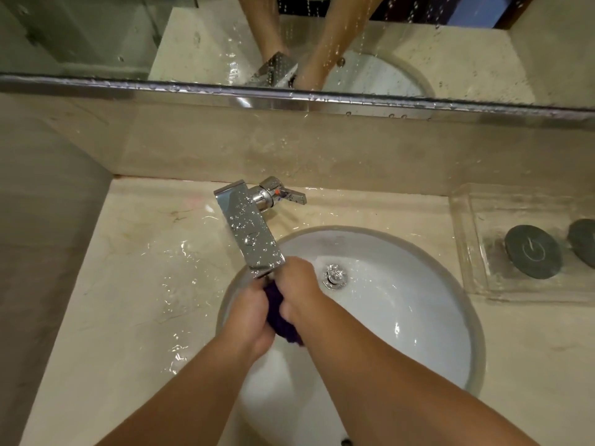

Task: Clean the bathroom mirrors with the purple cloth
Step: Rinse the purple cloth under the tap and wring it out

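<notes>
Head view: I see both hands low centre of the frame, over the sink [418, 333].
Left hand [248, 313]: fingers curled tight round the purple cloth [281, 320].
Right hand [299, 284]: also clenched on the cloth, just above the left.
Cloth: bunched into a twist between the 2 hands, right under the faucet [249, 233] spout, above the basin.
Stage: I read this as wringing or rinsing the cloth, not wiping.
Done: the mirror [467, 59], across the top of the frame, carries drops and runs of water, so I judge it wetted at least.
Left: wiping the glass; how much is finished I can't tell.
Tap: running or not, can't tell; hands cover the outlet.
Countertop [128, 284]: puddled, centre left.
Counts: 2 hands, 1 cloth, 1 mirror in view, 1 faucet, 1 sink, 1 drain [335, 277], 1 clear tray [476, 252] at the right edge, 2 dark discs [533, 252] in it, the 2nd cut off by the frame.
</notes>
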Action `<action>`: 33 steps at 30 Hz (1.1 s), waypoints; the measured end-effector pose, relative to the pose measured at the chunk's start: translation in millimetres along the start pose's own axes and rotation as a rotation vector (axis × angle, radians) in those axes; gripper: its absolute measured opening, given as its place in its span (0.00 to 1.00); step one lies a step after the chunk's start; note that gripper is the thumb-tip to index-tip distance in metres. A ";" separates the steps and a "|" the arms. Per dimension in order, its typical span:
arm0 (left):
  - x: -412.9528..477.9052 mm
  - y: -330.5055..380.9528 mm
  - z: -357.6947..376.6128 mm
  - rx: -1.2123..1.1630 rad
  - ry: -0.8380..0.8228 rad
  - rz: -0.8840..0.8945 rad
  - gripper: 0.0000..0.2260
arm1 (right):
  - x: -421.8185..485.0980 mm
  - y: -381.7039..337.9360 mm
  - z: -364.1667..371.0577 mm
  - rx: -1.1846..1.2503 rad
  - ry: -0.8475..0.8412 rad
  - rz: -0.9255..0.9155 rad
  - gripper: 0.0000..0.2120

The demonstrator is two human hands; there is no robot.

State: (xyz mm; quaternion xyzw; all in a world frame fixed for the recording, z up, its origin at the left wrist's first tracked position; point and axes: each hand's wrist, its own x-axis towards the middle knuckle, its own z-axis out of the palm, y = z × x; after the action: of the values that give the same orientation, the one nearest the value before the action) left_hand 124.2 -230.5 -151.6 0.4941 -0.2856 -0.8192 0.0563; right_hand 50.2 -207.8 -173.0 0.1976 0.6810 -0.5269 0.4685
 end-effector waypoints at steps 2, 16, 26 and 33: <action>6.5 12.2 -12.9 -0.121 0.014 -0.024 0.12 | -11.1 6.8 11.4 0.071 -0.271 0.229 0.09; 6.8 0.6 -7.9 -0.057 -0.039 -0.100 0.15 | -4.5 14.9 8.2 -0.191 -0.047 -0.095 0.05; 7.6 -15.4 -23.8 0.094 0.213 0.041 0.15 | -36.0 -7.7 -23.0 0.342 -0.557 0.038 0.11; 14.4 -8.2 -17.4 -0.187 -0.040 -0.335 0.13 | -46.0 5.4 -49.8 0.463 -0.702 0.136 0.11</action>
State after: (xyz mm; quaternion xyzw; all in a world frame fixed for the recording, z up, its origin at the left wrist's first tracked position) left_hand 133.2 -236.3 -173.1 0.5111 -0.1230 -0.8497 -0.0409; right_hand 55.2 -150.6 -136.6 0.1507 0.3291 -0.6692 0.6490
